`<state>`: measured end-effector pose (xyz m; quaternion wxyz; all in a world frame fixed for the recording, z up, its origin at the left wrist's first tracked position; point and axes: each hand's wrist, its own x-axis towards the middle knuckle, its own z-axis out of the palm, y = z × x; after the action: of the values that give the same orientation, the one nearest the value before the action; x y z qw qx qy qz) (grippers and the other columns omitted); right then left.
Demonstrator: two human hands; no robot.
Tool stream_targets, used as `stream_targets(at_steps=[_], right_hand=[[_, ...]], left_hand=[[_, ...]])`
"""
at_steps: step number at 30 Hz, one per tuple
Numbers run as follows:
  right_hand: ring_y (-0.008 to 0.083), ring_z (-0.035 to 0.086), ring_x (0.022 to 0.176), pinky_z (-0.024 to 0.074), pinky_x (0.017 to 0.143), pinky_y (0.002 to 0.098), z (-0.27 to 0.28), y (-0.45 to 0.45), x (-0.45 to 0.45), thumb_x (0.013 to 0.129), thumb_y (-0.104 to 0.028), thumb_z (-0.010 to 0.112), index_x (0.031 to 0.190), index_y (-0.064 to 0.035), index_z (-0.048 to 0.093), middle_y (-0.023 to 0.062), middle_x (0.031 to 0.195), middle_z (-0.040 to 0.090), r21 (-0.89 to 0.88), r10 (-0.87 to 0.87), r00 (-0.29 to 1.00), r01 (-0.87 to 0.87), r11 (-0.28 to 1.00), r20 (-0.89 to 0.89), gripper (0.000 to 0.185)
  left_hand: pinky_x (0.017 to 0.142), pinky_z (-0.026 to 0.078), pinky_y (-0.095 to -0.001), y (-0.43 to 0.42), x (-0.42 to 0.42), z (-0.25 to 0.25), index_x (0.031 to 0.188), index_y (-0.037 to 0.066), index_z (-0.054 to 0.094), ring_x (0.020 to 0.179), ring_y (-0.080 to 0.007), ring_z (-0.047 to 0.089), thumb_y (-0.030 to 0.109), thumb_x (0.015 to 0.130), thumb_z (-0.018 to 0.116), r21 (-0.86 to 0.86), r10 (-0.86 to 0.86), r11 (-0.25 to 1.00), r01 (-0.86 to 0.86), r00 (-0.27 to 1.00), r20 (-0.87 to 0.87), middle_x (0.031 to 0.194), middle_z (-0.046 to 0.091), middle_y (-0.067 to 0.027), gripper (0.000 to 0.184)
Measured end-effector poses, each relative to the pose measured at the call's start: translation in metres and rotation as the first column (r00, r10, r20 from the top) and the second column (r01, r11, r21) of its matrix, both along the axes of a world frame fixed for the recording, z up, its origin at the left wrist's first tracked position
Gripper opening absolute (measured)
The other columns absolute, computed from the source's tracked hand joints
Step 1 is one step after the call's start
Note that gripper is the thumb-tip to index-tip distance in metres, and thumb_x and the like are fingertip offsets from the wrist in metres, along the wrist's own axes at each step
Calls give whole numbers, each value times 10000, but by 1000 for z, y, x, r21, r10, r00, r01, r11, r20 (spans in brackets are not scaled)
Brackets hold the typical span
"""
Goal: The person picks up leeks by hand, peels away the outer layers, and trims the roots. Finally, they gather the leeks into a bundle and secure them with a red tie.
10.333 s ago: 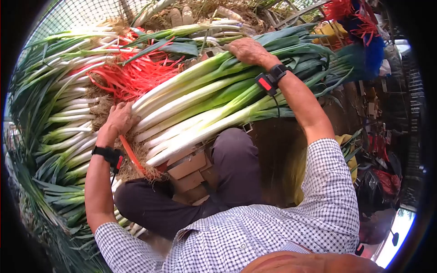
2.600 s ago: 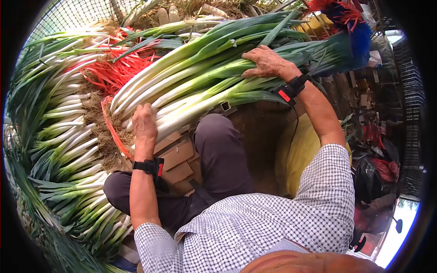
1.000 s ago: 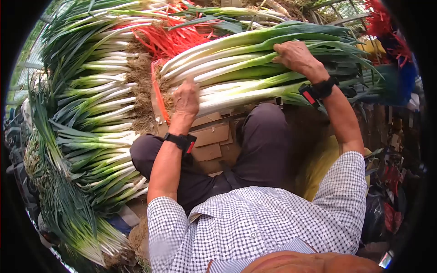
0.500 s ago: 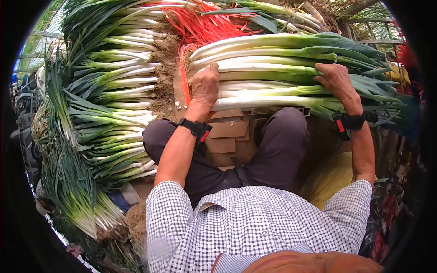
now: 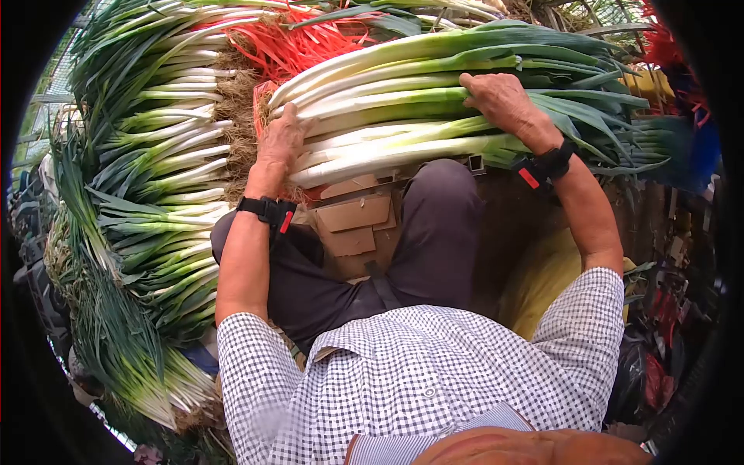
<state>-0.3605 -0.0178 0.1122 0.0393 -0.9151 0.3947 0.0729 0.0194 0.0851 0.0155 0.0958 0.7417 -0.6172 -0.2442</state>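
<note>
Before me a row of thick leeks lies side by side, white root ends to the left and dark green leaves to the right. My left hand grips the white ends near the roots, its fingers partly hidden. Over the pale green middle of the stalks, my right hand has its fingers curled onto a leek, the tips hidden from view. Both wrists wear black straps with a red mark.
Bundled leeks are stacked along the left, roots facing inward. Red plastic strips lie behind the row. Cardboard sits between my knees. A yellow sack is at the right, and a dark plastic bag is at the lower right.
The whole view has shifted, so the leeks and surroundings appear further left. The right hand now sits higher on the row, and the leeks lie more slanted. Both hands stay on them.
</note>
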Motion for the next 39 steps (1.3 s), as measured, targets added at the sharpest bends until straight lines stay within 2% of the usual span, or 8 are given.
stream_targets(at_steps=[13, 18, 20, 23, 28, 33, 36, 39], right_hand=[[378, 639, 912, 496, 781, 456, 27, 30, -21, 875, -254, 702, 1094, -46, 638, 174, 964, 668, -74, -85, 944, 114, 991, 317, 309], [400, 648, 933, 504, 771, 482, 34, 46, -21, 902, -278, 677, 1096, -86, 635, 172, 945, 688, -162, -180, 944, 230, 960, 275, 276], [403, 654, 930, 510, 773, 491, 17, 43, -14, 893, -308, 683, 1095, -93, 618, 191, 928, 689, -130, -218, 948, 253, 959, 234, 302], [404, 663, 930, 516, 778, 504, -12, 28, -7, 886, -328, 686, 1077, -104, 597, 203, 917, 695, -141, -274, 942, 303, 943, 196, 308], [405, 669, 938, 515, 783, 518, -22, 28, -2, 890, -307, 677, 1047, -119, 579, 185, 929, 704, -147, -316, 933, 341, 928, 170, 264], [422, 662, 947, 510, 782, 529, -25, 21, -10, 888, -303, 676, 1076, -127, 561, 194, 938, 702, -157, -348, 930, 363, 919, 117, 282], [434, 660, 949, 509, 777, 530, -24, 18, -2, 913, -294, 635, 1113, -142, 550, 213, 948, 696, -107, -376, 924, 381, 918, 68, 265], [427, 654, 982, 500, 805, 531, -49, 0, -18, 917, -303, 614, 1211, -189, 556, 224, 998, 692, -127, -372, 923, 382, 916, 96, 321]], left_hand=[[891, 514, -411, 10, 28, 26, 1212, 42, 629, 995, -387, 663, 226, 931, 629, -61, 98, 991, -121, 950, -298, 1064, 674, -255, 335], [832, 542, -450, 44, 16, 33, 1121, 79, 675, 949, -394, 673, 256, 907, 618, -66, -367, 918, 391, 901, 233, 977, 694, -214, 284], [825, 532, -469, 34, 24, 5, 1085, 49, 673, 988, -403, 658, 260, 914, 613, 267, -452, 885, 381, 839, 304, 977, 688, -223, 278], [757, 533, -459, 52, 38, -2, 1025, 5, 662, 861, -394, 682, 244, 933, 599, -357, 29, 934, 16, 992, 119, 873, 694, -211, 264], [530, 487, -302, 76, 128, 24, 895, 23, 613, 536, -154, 555, 176, 994, 555, -288, 383, 633, -719, 614, -690, 680, 621, -57, 191], [501, 480, -255, 183, 194, 59, 936, 37, 575, 522, -95, 512, 199, 1007, 554, -290, 508, 519, -804, 562, -652, 643, 559, 0, 178], [508, 475, -282, 299, 206, 49, 913, 34, 620, 558, -87, 545, 200, 995, 565, -307, 655, 610, -731, 683, -325, 669, 588, -21, 194], [751, 475, -549, 441, 156, -6, 924, 25, 629, 894, -519, 588, 255, 970, 548, -241, 660, 746, -621, 738, 141, 888, 644, -284, 248]])
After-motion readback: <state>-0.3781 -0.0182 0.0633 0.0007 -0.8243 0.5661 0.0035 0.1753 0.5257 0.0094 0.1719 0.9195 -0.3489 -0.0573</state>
